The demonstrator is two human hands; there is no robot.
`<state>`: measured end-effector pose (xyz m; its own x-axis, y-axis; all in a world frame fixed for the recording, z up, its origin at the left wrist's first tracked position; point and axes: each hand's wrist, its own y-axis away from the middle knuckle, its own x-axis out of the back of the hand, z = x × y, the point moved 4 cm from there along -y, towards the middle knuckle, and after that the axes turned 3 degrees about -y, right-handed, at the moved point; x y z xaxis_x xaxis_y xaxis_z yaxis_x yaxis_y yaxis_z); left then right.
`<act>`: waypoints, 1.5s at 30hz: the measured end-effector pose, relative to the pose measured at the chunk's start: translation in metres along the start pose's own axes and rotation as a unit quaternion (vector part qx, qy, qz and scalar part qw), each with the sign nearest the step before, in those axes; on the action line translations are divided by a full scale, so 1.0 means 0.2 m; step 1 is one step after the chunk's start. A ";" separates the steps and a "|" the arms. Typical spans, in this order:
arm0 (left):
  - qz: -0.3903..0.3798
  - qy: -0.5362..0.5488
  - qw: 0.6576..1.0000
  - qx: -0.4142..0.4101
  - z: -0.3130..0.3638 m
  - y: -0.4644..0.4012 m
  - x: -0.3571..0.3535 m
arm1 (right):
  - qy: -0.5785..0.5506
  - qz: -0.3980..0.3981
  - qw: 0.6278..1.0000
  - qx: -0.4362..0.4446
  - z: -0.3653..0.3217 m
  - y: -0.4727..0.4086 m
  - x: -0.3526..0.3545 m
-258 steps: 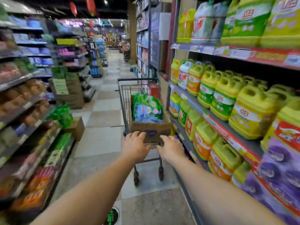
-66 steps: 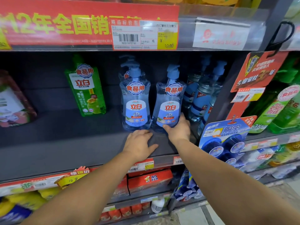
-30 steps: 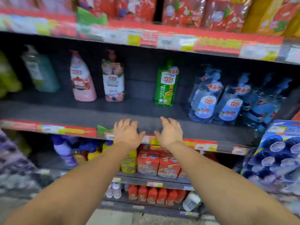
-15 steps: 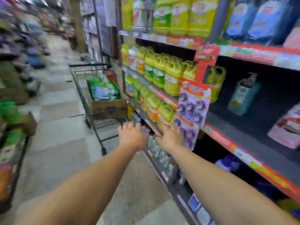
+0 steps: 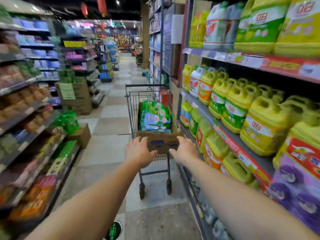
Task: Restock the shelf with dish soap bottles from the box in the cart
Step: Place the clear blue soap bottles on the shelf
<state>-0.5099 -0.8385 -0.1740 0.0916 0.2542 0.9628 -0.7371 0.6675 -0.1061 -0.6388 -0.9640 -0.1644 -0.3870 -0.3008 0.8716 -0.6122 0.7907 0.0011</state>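
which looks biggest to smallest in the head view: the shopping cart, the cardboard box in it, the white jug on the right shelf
1. shopping cart, by far the largest.
2. cardboard box, filling the cart's basket.
3. white jug, smallest as seen, though it stands farther from the camera, so its true size against the box is unsure.

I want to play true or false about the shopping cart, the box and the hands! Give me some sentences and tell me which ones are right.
1. The brown cardboard box sits inside the metal wire shopping cart. True.
2. The box is empty. False: green and blue soap packs fill it.
3. Both hands reach toward the near end of the box. True: the left hand and right hand are at its two corners.
4. The right hand holds a bottle. False: it holds none.
5. The big yellow jugs stand on shelves to the person's left. False: they are on the right.
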 end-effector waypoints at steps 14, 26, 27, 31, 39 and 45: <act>-0.046 -0.001 0.999 -0.003 -0.23 -1.28 -0.33 | 0.015 -0.065 0.998 -0.020 -0.11 -1.17 -0.34; -0.146 -0.016 0.983 -0.112 -0.46 -2.64 -0.63 | 0.035 -0.109 0.985 -0.128 -0.31 -2.22 -0.75; -0.155 -0.022 0.980 -0.122 -0.45 -2.71 -0.67 | 0.032 -0.113 0.984 -0.137 -0.30 -2.27 -0.77; -0.185 -0.035 0.972 -0.137 -0.42 -2.92 -0.84 | 0.018 -0.137 0.975 -0.172 -0.20 -2.44 -0.87; -0.252 -0.084 0.957 -0.118 -0.40 -3.18 -1.05 | -0.038 -0.178 0.964 -0.195 -0.08 -2.68 -1.10; -0.304 -0.153 0.935 -0.103 -0.35 -3.31 -1.12 | -0.044 -0.201 0.960 -0.189 0.00 -2.80 -1.19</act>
<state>0.0051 -1.2879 -0.3368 0.2325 -0.4061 0.8838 -0.4640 0.7523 0.4677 -0.2047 -1.3348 -0.3735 -0.2387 -0.6538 0.7180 -0.4364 0.7328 0.5221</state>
